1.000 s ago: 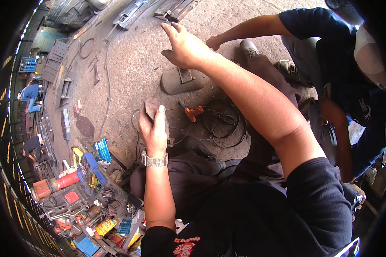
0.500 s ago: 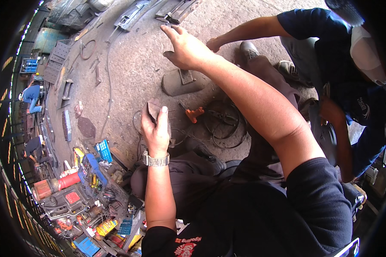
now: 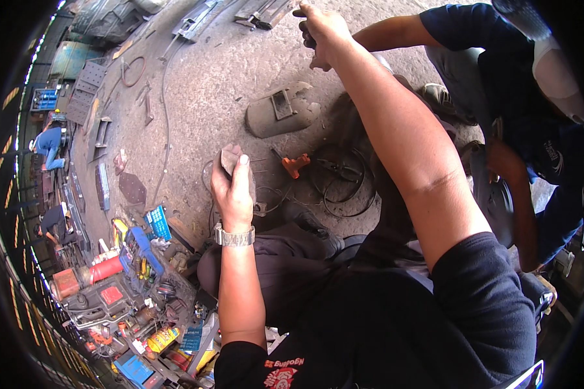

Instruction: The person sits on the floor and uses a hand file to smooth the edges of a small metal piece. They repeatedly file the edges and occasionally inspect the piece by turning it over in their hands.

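Note:
My left hand (image 3: 233, 194), with a metal-band watch on its wrist, is closed round a flat, dark brown piece (image 3: 230, 159); its kind cannot be made out. My right arm reaches far forward over the floor. At its end my right hand (image 3: 326, 35) is held out with nothing in it, index finger extended, thumb apart, the other fingers partly bent. Below that hand a dark welding mask (image 3: 263, 118) lies on the concrete. Between my hands and my legs lie an orange clamp-like piece (image 3: 296, 166) and a coil of dark cable (image 3: 363, 188).
A co-worker in a dark blue shirt (image 3: 464, 29) crouches close on my right. Tools, boxes and a red cylinder (image 3: 106, 270) crowd the lower left beside a blue case (image 3: 139, 249). Metal frames (image 3: 198, 23) lie at the far side. Another person in blue (image 3: 47, 148) bends over, far left.
My right hand has swung forward and to the right, its fingers bending more, uncovering more of the welding mask. The left hand, still on the brown piece, has barely shifted.

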### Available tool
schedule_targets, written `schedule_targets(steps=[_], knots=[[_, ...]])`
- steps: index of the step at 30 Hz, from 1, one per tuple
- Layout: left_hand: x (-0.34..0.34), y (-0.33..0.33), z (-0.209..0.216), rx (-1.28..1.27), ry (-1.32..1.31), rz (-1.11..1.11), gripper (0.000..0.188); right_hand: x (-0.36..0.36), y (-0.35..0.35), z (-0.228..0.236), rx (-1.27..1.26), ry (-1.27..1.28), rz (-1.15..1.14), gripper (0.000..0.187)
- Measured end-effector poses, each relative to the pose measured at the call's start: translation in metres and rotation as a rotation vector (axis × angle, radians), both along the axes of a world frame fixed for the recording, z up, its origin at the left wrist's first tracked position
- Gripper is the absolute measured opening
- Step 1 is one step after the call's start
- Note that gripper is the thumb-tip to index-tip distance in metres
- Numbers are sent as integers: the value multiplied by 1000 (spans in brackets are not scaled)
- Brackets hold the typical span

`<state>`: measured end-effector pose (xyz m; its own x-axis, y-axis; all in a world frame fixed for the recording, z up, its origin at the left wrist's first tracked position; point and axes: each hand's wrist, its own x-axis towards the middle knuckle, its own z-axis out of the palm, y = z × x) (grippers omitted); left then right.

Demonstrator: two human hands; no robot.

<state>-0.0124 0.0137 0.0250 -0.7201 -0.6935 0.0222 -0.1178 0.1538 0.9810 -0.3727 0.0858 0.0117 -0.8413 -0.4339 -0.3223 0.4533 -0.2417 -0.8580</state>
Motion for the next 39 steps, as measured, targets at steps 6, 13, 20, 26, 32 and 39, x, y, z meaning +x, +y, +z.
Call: schedule_targets(steps=[6, 13, 20, 26, 32, 39], knots=[[-4, 5, 1, 5, 12, -15, 43, -13, 7, -1, -70, -92, 11, 52], [0, 2, 0, -18, -4, -20, 42, 23, 0, 20, 35, -21, -8, 62], [-3, 4, -6, -231, -104, -130, 42, 110, -6, 91, 208, 981, 1250, 58], [-16, 9, -9, -458, -141, -121, 40, 151, -4, 86, 257, 1036, 1434, 48], [-21, 17, -1, -364, -131, -91, 38, 150, 3, 85, 245, 1015, 1350, 47], [-3, -28, 18, 131, 181, 148, 36, 155, 7, 73, 285, 1169, 997, 68]])
